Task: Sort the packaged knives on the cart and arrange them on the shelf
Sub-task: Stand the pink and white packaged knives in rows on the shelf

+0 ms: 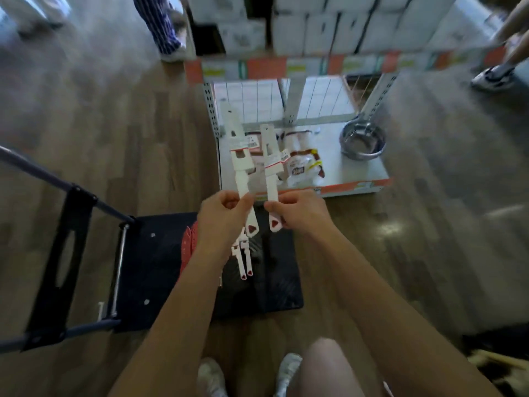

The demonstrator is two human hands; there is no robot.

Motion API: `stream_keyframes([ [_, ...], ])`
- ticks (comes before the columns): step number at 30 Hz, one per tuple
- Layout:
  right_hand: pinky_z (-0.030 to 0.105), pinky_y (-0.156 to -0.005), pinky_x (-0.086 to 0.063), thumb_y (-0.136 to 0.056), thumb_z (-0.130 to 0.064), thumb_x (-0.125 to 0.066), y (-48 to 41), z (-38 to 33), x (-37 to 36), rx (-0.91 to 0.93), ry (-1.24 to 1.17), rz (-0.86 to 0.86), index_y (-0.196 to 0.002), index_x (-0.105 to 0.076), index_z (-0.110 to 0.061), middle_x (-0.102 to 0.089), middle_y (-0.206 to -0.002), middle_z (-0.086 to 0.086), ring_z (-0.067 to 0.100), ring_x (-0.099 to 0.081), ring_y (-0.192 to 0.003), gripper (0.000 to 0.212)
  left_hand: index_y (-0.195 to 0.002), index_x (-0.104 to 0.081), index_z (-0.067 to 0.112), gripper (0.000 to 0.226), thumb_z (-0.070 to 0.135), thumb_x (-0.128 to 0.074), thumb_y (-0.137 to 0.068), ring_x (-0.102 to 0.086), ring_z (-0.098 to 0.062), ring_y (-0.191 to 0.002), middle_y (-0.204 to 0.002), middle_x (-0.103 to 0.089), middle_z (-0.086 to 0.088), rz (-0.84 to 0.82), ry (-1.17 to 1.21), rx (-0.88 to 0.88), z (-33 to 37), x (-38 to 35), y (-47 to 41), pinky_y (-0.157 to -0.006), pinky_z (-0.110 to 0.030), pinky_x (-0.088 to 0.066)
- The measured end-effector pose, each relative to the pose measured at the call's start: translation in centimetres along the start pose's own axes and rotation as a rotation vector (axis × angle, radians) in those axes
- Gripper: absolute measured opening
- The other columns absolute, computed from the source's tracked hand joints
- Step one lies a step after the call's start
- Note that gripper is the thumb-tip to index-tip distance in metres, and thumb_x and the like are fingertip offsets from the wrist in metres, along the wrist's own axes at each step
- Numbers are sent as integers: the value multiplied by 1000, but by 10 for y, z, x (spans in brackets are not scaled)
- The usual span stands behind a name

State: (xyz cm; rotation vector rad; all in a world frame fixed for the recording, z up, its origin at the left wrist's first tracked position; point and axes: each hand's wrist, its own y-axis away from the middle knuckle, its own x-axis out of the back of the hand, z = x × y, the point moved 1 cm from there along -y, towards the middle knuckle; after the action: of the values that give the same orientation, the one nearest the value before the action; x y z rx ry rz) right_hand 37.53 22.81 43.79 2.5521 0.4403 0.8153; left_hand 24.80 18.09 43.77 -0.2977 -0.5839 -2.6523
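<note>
Pinching one packaged knife apiece, the two hands are raised side by side over the far edge of the cart (280, 285). The left hand (224, 216) curls fingers and thumb round the handle of the left knife (240, 156), whose white card sleeve slants up and away to the left. The right hand (302, 213) grips the right knife (270, 170) the same way, just beside the first; whether the two packs touch cannot be told. Both handle ends (white with a red tip) poke out below the hands. On the dark cart deck, near the left wrist, lie more packaged knives (243, 262), and a red perforated item (189, 239) shows to their left, partly hidden by the arm. Beyond the cart stands the low shelf (357, 173), carrying brown-and-white packets (305, 164) near its middle and a metal pot (362, 143) at its far right. White boxes (329, 32) fill the tier above.
</note>
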Motion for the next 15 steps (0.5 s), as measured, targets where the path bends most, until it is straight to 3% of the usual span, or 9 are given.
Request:
stream_keyframes([
  [4,22,-61,-49,-84,-30,-64,67,-71,77,98,-29,53,-82,-69,2,-68,-74,14,10,-57,-60,33,-80,-63,19,11,29,-61,-85,-66,-28,-80,-88,-69,-11,-24,88,1,111,19,55,-75,-39,-55],
  [7,7,-45,-40,-85,-27,-64,113,-107,120,162,-75,39,-81,-69,-10,-61,-63,-5,-6,-54,-47,18,-78,-61,20,10,26,-61,-86,-66,-29,-86,-93,-69,-14,-55,160,-13,168,22,94,-79,-43,-55],
  [10,11,-51,-39,-84,-29,-64,144,-126,152,261,-54,81,-81,-69,-16,-59,-64,-7,1,-52,-54,14,-77,-61,23,8,25,-61,-85,-68,-23,-80,-90,-69,-8,-59,229,-54,201,19,122,-73,-39,-56],
  [13,7,-49,-39,-85,-30,-64,166,-133,169,288,-63,98,-93,-71,-18,-63,-74,-8,0,-54,-59,16,-77,-63,23,7,25,-63,-84,-70,-23,-81,-87,-70,-5,-52,267,-82,218,16,140,-74,-39,-56],
  [15,13,-56,-42,-84,-29,-64,176,-135,175,291,-97,108,-96,-71,-16,-66,-78,-7,2,-58,-64,19,-80,-63,22,5,25,-62,-84,-70,-21,-81,-87,-70,-3,-59,284,-95,226,15,150,-75,-39,-57],
])
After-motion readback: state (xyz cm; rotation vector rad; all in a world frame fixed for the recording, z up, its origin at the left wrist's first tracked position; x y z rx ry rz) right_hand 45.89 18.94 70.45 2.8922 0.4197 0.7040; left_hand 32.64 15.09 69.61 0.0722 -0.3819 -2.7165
